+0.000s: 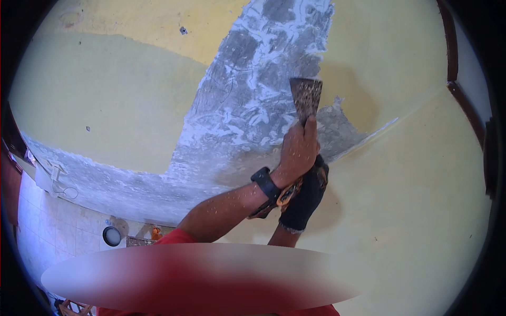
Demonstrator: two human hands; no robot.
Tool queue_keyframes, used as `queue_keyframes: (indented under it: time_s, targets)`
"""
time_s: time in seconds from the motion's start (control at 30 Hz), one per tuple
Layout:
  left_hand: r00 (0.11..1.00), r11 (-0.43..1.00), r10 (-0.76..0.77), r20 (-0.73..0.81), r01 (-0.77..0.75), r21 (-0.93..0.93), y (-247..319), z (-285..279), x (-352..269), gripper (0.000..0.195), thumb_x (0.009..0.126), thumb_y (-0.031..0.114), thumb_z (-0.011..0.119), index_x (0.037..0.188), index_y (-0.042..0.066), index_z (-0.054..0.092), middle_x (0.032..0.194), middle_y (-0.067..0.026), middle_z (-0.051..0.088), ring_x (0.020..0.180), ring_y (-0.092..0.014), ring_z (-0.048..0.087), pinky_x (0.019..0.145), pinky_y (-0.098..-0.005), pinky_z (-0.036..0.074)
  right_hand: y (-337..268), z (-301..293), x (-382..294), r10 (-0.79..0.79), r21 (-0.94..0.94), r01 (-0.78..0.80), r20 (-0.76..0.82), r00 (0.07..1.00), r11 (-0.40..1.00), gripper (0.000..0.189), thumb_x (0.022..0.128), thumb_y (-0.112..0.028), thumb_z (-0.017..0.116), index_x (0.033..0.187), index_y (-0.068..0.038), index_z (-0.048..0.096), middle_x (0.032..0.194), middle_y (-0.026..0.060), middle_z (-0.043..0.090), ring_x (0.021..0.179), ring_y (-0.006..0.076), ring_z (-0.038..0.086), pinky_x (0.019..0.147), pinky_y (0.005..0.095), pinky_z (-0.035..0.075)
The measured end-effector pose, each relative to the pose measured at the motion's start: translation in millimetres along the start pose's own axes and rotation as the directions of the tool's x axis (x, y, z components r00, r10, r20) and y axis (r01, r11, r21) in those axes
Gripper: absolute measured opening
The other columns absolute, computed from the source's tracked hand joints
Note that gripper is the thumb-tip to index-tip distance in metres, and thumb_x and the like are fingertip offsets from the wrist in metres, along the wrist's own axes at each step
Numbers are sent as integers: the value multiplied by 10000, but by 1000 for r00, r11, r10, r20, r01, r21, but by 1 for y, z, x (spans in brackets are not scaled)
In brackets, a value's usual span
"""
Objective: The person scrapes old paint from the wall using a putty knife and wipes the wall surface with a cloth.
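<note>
My bare left hand (pixel 300 148), with a dark band on its wrist, is closed round the lower part of a wide metal scraper (pixel 307 94), one finger extended toward the speckled blade. The blade's edge points up, over a grey, patchy bared strip of wall (pixel 253 79). Just below and right, my right hand (pixel 310 189) wears a black glove with orange patches. It is close against the left hand; the left hand and forearm partly hide it, so its hold cannot be told. Small pale flakes show on the left forearm and about the blade.
Yellow-green painted wall (pixel 395 189) flanks the grey strip, with a ridge at an inner corner (pixel 379 128) to the right. At lower left are a tiled floor (pixel 39 221), a round dark-rimmed container (pixel 112 236), an orange item (pixel 156 233) and a wall-mounted fitting with a cable (pixel 56 172).
</note>
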State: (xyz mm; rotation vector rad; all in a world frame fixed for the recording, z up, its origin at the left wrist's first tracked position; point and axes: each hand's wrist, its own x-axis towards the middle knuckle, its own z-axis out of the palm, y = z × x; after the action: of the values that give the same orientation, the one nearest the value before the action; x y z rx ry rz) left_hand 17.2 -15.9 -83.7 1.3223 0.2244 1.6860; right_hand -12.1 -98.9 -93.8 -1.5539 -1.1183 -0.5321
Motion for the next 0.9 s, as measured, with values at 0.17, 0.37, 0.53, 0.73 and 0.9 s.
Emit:
queue_keyframes:
  time_s: [0.17, 0.37, 0.53, 0.73, 0.9]
  targets:
    - [983, 958, 177, 48, -183, 223, 0, -4, -8, 206, 839, 9, 543, 1035, -45, 512, 733, -125, 506, 569, -242, 510, 501, -364, 407, -2, -12, -1, -108, -162, 119, 70, 992, 980, 217, 873, -94, 536, 1055, -7, 617, 1053, 118, 606, 976, 274, 560, 827, 369, 443]
    - [972, 901, 236, 8, -222, 372, 6, 2, 1, 269, 793, -28, 559, 1053, -49, 496, 759, -133, 513, 613, -266, 513, 538, -379, 429, -10, -1, 4, 109, 264, -101, -16, 994, 959, 227, 867, -105, 536, 1053, -8, 621, 1056, 126, 605, 982, 279, 561, 835, 369, 438]
    - [978, 920, 201, 49, -206, 334, 4, -9, -14, 304, 774, -10, 571, 1064, -52, 490, 765, -128, 512, 648, -264, 525, 547, -382, 438, -5, -10, -5, -189, -286, 217, 124, 974, 933, 260, 854, -121, 554, 1079, -2, 608, 1084, 135, 600, 1000, 287, 558, 847, 370, 432]
    - [994, 993, 69, 81, -77, 93, 15, -3, 8, 251, 822, -29, 509, 1072, -49, 492, 759, -123, 514, 632, -260, 522, 551, -376, 437, -29, -6, 8, 75, 144, -71, -22, 997, 987, 253, 901, -130, 521, 1094, 17, 593, 1044, 118, 590, 990, 235, 556, 851, 338, 425]
    - [989, 976, 130, 77, -141, 168, 10, -6, 12, 227, 841, -4, 507, 1065, -39, 502, 763, -123, 519, 617, -248, 526, 548, -363, 438, -20, 3, 9, 32, 131, -33, 8, 999, 991, 265, 901, -122, 523, 1096, 47, 580, 1051, 118, 574, 984, 204, 548, 858, 316, 420]
